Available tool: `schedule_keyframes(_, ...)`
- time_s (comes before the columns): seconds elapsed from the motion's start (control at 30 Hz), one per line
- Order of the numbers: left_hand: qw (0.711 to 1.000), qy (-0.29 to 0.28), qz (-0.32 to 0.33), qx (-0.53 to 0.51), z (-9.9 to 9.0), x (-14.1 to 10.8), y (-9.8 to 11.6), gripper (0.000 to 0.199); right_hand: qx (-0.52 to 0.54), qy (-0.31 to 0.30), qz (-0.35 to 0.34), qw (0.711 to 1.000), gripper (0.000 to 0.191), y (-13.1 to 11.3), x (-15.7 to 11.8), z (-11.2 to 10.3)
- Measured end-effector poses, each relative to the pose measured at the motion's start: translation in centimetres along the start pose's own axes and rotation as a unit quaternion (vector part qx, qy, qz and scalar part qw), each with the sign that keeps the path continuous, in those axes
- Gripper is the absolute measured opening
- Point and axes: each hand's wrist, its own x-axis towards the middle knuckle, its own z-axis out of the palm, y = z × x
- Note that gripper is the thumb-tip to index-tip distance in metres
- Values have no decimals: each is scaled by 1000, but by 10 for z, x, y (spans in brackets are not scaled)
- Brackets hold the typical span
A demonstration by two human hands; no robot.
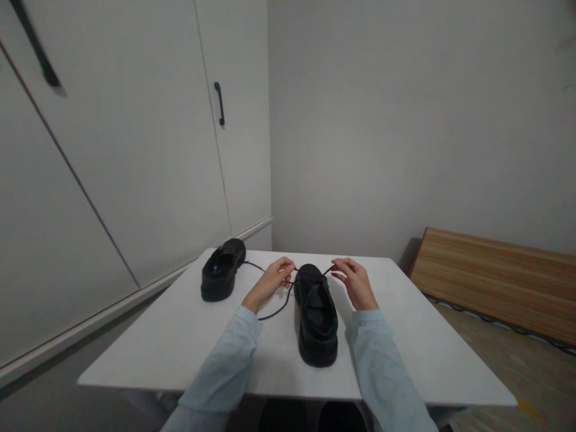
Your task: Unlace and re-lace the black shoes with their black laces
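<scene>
A black shoe (317,321) stands upright on the white table, its toe pointing away from me and its heel near the front edge. My left hand (278,277) is just left of the toe, its fingertips pinched on a black shoelace (288,295). To the right of the toe, my right hand (351,279) pinches the other stretch of lace, which runs up from the shoe's front. A second black shoe (221,270) rests at the table's back left, with a lace trailing from it to the right.
The white table (432,360) has its back edge near the grey wall. White cabinets (148,150) with black handles stand on the left. A wooden board (495,279) leans at the right, with a dark cable (490,322) along its lower edge.
</scene>
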Motion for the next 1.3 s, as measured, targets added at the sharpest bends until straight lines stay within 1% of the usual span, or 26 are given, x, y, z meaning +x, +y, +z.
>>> schedule_keyframes(0.07,998,-23,16,59,0,1,0,32,-9,-5,0,1000,19,1,0,0)
schedule_keyframes(0.13,990,-41,44,129,-1,1,-2,31,-16,-9,1,1000,19,1,0,0)
schedule_keyframes(0.23,975,-41,68,207,-3,2,-5,35,-25,-13,1,1000,21,1,0,0)
schedule_keyframes(0.33,965,-36,70,250,-4,3,-7,37,-31,-16,0,999,22,1,0,0)
schedule_keyframes(0.47,956,-33,68,282,-4,3,-6,32,-39,-19,1,999,23,0,-1,0)
schedule_keyframes(0.6,953,-24,65,294,-3,2,-4,26,-39,-22,1,999,25,-1,-1,2)
schedule_keyframes(0.77,951,-22,63,302,-1,1,-1,26,-44,-32,4,999,26,0,-1,2)
schedule_keyframes(1.07,946,-17,86,312,-2,2,-3,25,-55,-56,11,997,25,2,-1,2)
schedule_keyframes(1.17,950,-15,99,295,-1,2,-2,23,-61,-54,13,997,27,2,-1,2)
schedule_keyframes(1.23,958,-11,101,267,0,2,0,22,-76,-56,10,996,26,3,0,2)
schedule_keyframes(1.3,977,-7,74,199,3,2,2,23,-106,-64,-1,992,24,5,0,2)
